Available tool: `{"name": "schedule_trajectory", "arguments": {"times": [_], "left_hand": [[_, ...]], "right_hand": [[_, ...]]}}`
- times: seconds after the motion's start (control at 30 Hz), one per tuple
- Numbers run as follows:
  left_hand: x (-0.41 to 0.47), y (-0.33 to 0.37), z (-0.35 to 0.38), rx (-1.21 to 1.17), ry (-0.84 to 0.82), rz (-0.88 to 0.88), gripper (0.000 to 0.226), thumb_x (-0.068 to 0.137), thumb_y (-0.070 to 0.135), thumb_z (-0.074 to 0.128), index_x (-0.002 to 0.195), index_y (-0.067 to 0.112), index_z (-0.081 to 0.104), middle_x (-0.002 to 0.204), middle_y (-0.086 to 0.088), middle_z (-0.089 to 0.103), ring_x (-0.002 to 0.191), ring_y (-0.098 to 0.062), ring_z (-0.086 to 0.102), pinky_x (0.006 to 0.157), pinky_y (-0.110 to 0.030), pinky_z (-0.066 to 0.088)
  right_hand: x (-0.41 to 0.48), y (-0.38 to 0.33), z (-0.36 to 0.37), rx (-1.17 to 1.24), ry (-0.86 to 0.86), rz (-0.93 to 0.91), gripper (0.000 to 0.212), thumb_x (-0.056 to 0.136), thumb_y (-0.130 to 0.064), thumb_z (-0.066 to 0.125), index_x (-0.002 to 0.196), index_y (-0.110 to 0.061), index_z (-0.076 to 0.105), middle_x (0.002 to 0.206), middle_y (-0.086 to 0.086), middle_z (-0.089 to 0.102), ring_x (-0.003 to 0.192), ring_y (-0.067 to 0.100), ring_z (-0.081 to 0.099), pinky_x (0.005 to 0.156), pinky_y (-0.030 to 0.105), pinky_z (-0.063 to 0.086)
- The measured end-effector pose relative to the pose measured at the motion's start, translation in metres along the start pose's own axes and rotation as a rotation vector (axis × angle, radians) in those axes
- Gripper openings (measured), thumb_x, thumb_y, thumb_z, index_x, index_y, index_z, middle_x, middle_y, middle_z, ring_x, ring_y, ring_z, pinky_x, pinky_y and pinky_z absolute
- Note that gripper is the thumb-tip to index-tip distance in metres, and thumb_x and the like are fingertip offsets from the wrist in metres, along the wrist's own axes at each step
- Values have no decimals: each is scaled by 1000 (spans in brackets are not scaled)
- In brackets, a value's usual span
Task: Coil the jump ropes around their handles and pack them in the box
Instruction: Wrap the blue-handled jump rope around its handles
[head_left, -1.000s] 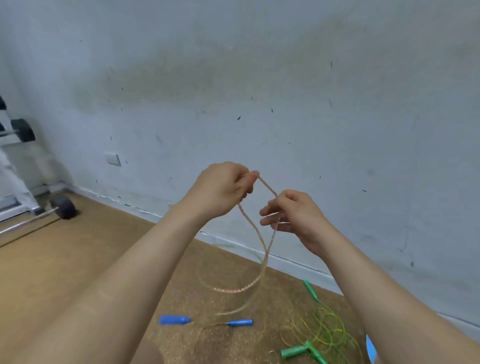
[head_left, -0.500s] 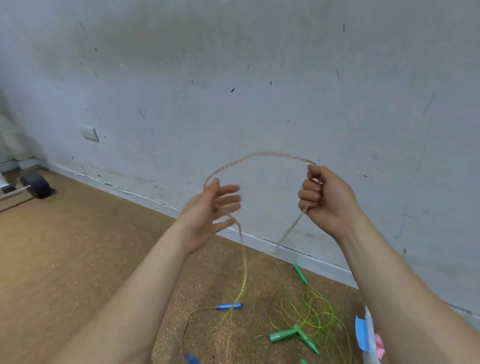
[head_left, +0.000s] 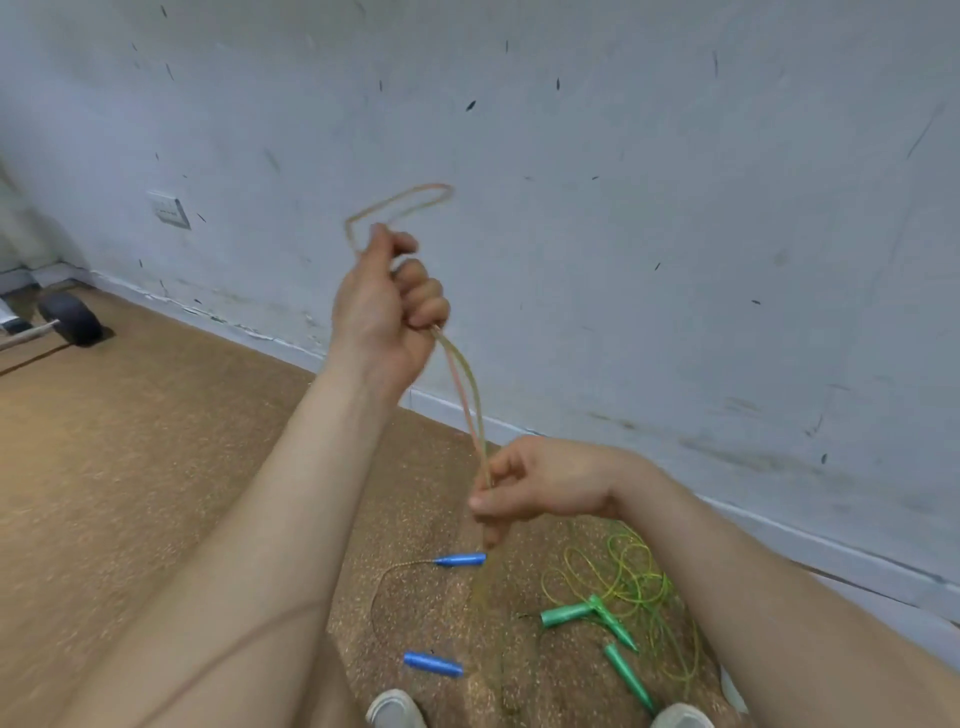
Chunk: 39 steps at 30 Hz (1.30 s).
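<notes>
Task status: early stage. No rope is coiled around its handles yet, and no rope is packed.

The left hand (head_left: 387, 306) is raised and closed in a fist around the doubled pale rope (head_left: 465, 384). A loop of that rope stands above the fist against the wall (head_left: 675, 208). The right hand (head_left: 540, 480) is lower and to the right, with thumb and fingers pinched on the same two strands. Below this pinch the rope runs down toward the floor (head_left: 130, 441).

The rope's two blue handles (head_left: 460, 559) lie on the floor near the person's feet, apart from each other; neither is held. A second rope, the green rope (head_left: 631, 571), lies in a loose tangle to the right, with its green handles (head_left: 592, 616) beside it. It appears untouched.

Remaining work, as judged here: gather the pale rope, wrap it around the blue handles, repeat for the green rope, then pack both.

Containers: the box is not in view. Its contents cannot be determined.
</notes>
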<state>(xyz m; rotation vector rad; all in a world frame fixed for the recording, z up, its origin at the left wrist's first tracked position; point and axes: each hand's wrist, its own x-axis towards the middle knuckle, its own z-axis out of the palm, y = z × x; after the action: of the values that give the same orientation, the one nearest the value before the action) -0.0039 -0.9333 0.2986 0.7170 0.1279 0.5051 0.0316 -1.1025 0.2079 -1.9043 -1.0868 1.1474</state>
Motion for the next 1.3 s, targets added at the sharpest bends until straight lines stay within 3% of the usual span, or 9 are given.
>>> {"name": "schedule_trajectory", "arguments": {"times": [0.13,0.33,0.5,0.67,0.83,0.9,1.0,1.13,1.3], "left_hand": [[18,39,-48,33,316,175,16,99,20,39,88,12,48,52,4,25,38,-9,22,38,-18,26],[-10,0,-72,1777,-158,-560,78,85,73,34,108,4,62,95,-10,70,81,-22,69,83,-40,56],[-52,-58,-28,963,-730,-639,44,93,50,45,117,17,61,122,-3,65,120,-19,58,105,-37,41],[-55,-66,-44,1469,-1013,-762,18,99,23,50,96,10,62,105,-15,70,95,-19,65,90,-37,50],[-47,-45,-36,1104,-541,-556,25,101,24,42,88,8,56,80,-16,71,72,-24,72,61,-25,57],[-38,-41,-22,750,-328,-348,25,101,24,41,87,7,54,70,-13,70,60,-21,70,53,-24,56],[-28,-42,-12,598,-163,-180,25,102,24,41,86,8,53,64,-10,69,56,-21,69,47,-23,55],[-17,-38,-19,584,-28,-59,27,102,27,42,87,7,53,64,-9,69,61,-23,71,48,-22,55],[-5,-29,-33,485,112,31,30,103,28,40,95,3,54,79,-15,69,70,-25,72,56,-26,57]], "right_hand": [[-27,8,-28,145,220,58,19,97,-19,55,81,-11,62,83,12,70,76,14,67,70,29,52],[-37,-27,-45,953,605,-235,19,97,-14,52,85,-2,61,65,8,69,64,22,72,61,29,60],[-21,-42,-46,1129,784,-304,20,98,-9,52,82,2,57,60,10,68,59,23,71,57,27,59],[-32,-17,-86,1365,1257,-495,24,101,-2,40,78,-4,45,48,8,61,44,19,63,41,21,45],[-33,20,-89,1261,980,-87,71,93,-64,36,121,0,49,123,20,62,95,26,67,79,43,53],[-24,12,-63,1013,513,-26,95,79,-82,32,131,-4,47,122,17,65,111,27,63,98,52,43],[-13,-7,-13,623,129,-68,55,83,-60,50,112,-15,62,99,4,72,104,19,64,97,46,40],[-7,-3,1,503,248,-96,27,99,-27,50,79,-13,62,56,-2,53,67,13,61,82,41,45],[-10,2,-3,620,370,-51,26,100,-22,50,81,-6,60,62,4,53,58,14,60,61,31,57]]}}
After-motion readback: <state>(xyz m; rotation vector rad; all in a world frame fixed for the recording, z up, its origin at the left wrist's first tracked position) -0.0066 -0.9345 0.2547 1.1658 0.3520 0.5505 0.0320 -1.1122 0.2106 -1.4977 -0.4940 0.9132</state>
